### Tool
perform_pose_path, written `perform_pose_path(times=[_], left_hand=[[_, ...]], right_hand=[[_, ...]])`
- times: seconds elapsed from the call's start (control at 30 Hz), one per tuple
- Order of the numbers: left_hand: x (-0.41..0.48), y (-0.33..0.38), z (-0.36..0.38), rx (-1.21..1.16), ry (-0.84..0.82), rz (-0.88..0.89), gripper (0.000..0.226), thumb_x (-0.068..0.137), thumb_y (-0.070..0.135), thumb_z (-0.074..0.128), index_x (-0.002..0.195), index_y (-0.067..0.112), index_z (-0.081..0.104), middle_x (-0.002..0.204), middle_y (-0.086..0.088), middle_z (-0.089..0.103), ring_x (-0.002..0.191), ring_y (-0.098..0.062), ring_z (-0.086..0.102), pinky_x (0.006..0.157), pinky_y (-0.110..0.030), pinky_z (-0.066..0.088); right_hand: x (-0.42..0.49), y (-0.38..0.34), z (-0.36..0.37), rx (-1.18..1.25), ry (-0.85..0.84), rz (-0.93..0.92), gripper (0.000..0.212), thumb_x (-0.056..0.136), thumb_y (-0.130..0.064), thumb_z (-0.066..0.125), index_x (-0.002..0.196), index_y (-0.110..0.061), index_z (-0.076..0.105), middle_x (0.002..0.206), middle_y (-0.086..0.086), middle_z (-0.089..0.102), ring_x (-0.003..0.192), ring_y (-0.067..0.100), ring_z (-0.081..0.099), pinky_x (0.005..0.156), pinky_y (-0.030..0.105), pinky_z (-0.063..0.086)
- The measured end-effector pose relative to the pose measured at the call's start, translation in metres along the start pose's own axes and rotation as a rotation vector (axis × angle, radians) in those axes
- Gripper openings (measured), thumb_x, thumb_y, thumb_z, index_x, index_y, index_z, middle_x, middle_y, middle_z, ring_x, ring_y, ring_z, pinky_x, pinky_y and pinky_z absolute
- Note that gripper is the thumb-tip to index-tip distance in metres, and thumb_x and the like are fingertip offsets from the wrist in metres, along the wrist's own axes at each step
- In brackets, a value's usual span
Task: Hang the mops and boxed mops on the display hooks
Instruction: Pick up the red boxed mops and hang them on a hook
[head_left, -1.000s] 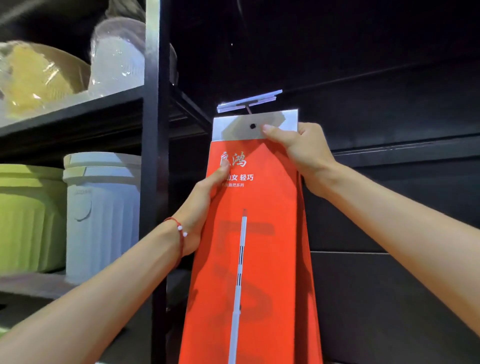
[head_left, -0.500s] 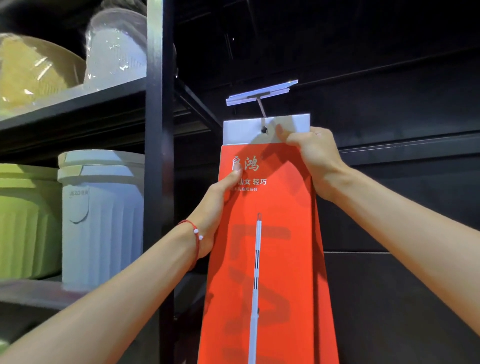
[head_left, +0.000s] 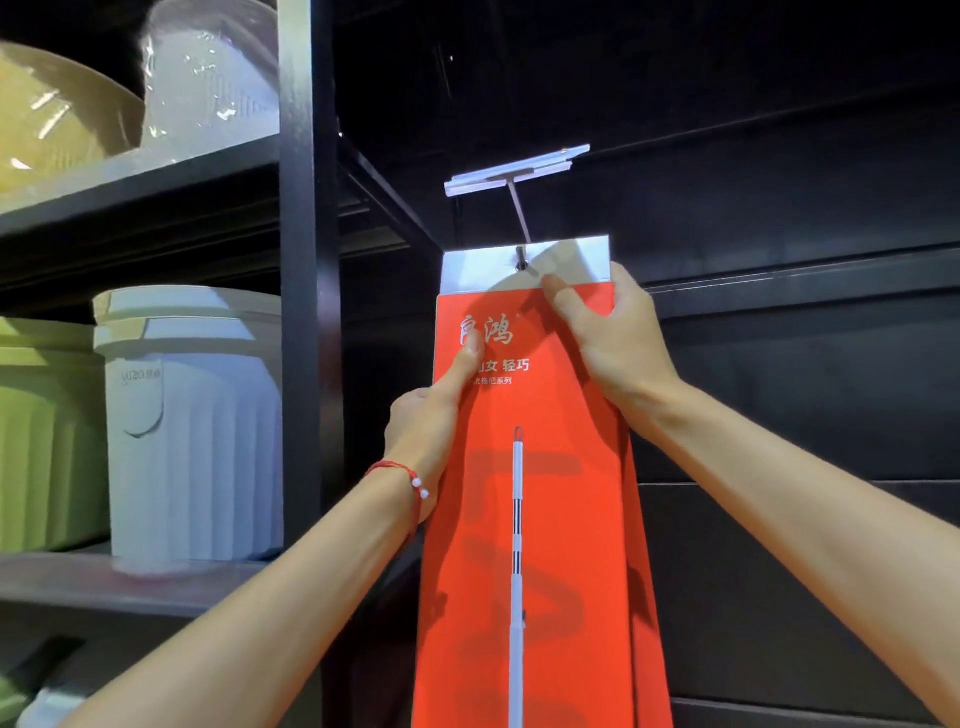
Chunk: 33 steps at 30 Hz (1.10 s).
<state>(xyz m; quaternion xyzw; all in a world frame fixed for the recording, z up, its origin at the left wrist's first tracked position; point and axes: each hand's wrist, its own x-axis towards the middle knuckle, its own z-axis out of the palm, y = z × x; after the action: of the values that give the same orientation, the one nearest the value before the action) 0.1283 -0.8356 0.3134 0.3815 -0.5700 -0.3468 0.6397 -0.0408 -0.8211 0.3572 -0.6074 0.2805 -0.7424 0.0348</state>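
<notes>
A tall red boxed mop with a white top flap hangs upright in front of the dark wall panel. A metal display hook with a clear label holder passes through the hole in the white flap. My left hand grips the box's left edge, thumb pressed on the red front. My right hand grips the upper right corner, thumb lying just below the hole. The bottom of the box runs out of view.
A black shelf upright stands just left of the box. A white ribbed bin and a green bin sit on the left shelf, wrapped basins above. Dark horizontal rails cross the wall to the right.
The box's hole has slid onto the hook, so the hook's wire now passes through the flap. Both hands keep the same hold.
</notes>
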Motion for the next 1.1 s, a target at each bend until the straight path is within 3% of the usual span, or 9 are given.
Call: perform_pose_path(times=[0.07,0.13,0.27,0.37,0.47,0.67,0.87,1.0,1.1], left_hand=[[-0.001,-0.006,-0.001,0.019,0.078,0.046,0.08,0.057,0.094,0.065,0.071,0.016,0.077,0.074,0.003,0.078,0.074,-0.019,0.074,0.071,-0.032,0.055],[-0.007,-0.009,0.002,0.037,0.109,0.103,0.078,0.064,0.091,0.063,0.068,0.014,0.076,0.068,0.005,0.077,0.069,-0.015,0.073,0.066,-0.031,0.053],[-0.013,-0.025,0.005,0.024,0.04,0.123,0.077,0.069,0.09,0.061,0.084,0.017,0.079,0.079,0.003,0.079,0.08,-0.019,0.076,0.086,-0.043,0.06],[-0.019,-0.048,0.006,-0.03,-0.102,0.157,0.058,0.074,0.083,0.064,0.099,0.034,0.079,0.091,0.009,0.081,0.089,-0.013,0.077,0.093,-0.042,0.059],[-0.02,-0.062,0.008,-0.09,-0.178,0.162,0.058,0.074,0.081,0.066,0.111,0.037,0.076,0.102,0.008,0.08,0.096,-0.015,0.077,0.097,-0.043,0.057],[-0.026,-0.071,0.008,-0.072,-0.158,0.218,0.058,0.073,0.078,0.07,0.113,0.035,0.072,0.103,0.012,0.079,0.096,-0.01,0.076,0.096,-0.044,0.058],[-0.04,-0.085,0.009,-0.105,-0.122,0.232,0.048,0.078,0.065,0.075,0.116,0.035,0.071,0.104,0.013,0.079,0.097,-0.008,0.076,0.095,-0.042,0.059],[-0.039,-0.086,0.011,-0.103,-0.104,0.241,0.049,0.078,0.065,0.077,0.115,0.034,0.071,0.105,0.01,0.079,0.098,-0.011,0.076,0.095,-0.044,0.059],[-0.039,-0.087,0.012,-0.095,-0.074,0.249,0.052,0.077,0.066,0.077,0.116,0.033,0.071,0.105,0.009,0.079,0.098,-0.012,0.076,0.095,-0.045,0.059]], right_hand=[[-0.014,0.005,0.0,-0.026,-0.015,-0.004,0.041,0.091,-0.044,0.075,0.125,-0.027,0.061,0.115,-0.007,0.074,0.104,0.008,0.072,0.097,0.044,0.059],[-0.03,0.013,-0.003,-0.043,-0.026,-0.004,0.057,0.087,-0.051,0.075,0.137,-0.033,0.054,0.125,-0.011,0.07,0.113,0.007,0.069,0.102,0.043,0.056],[-0.063,0.021,-0.013,-0.019,-0.091,0.097,0.051,0.09,-0.052,0.074,0.135,-0.038,0.055,0.121,-0.015,0.073,0.109,0.007,0.072,0.101,0.045,0.057],[-0.083,0.022,-0.018,0.074,-0.111,0.148,0.041,0.095,-0.04,0.074,0.132,-0.031,0.058,0.117,-0.01,0.077,0.104,0.01,0.076,0.097,0.043,0.06],[-0.1,0.026,-0.022,0.112,-0.152,0.182,0.043,0.095,-0.034,0.074,0.134,-0.032,0.057,0.118,-0.009,0.077,0.104,0.01,0.076,0.094,0.038,0.061],[-0.138,0.049,-0.03,0.036,-0.161,0.251,0.095,0.082,-0.056,0.083,0.159,-0.034,0.032,0.139,-0.013,0.066,0.124,0.008,0.067,0.108,0.044,0.052],[-0.152,0.059,-0.032,-0.024,-0.149,0.24,0.092,0.084,-0.06,0.079,0.159,-0.035,0.032,0.139,-0.015,0.066,0.124,0.006,0.066,0.109,0.043,0.052],[-0.152,0.062,-0.032,-0.047,-0.14,0.237,0.086,0.085,-0.06,0.078,0.156,-0.038,0.036,0.136,-0.015,0.068,0.122,0.007,0.068,0.108,0.043,0.053],[-0.15,0.066,-0.034,-0.07,-0.143,0.248,0.092,0.081,-0.068,0.078,0.157,-0.04,0.033,0.14,-0.016,0.065,0.125,0.008,0.066,0.109,0.044,0.052]])
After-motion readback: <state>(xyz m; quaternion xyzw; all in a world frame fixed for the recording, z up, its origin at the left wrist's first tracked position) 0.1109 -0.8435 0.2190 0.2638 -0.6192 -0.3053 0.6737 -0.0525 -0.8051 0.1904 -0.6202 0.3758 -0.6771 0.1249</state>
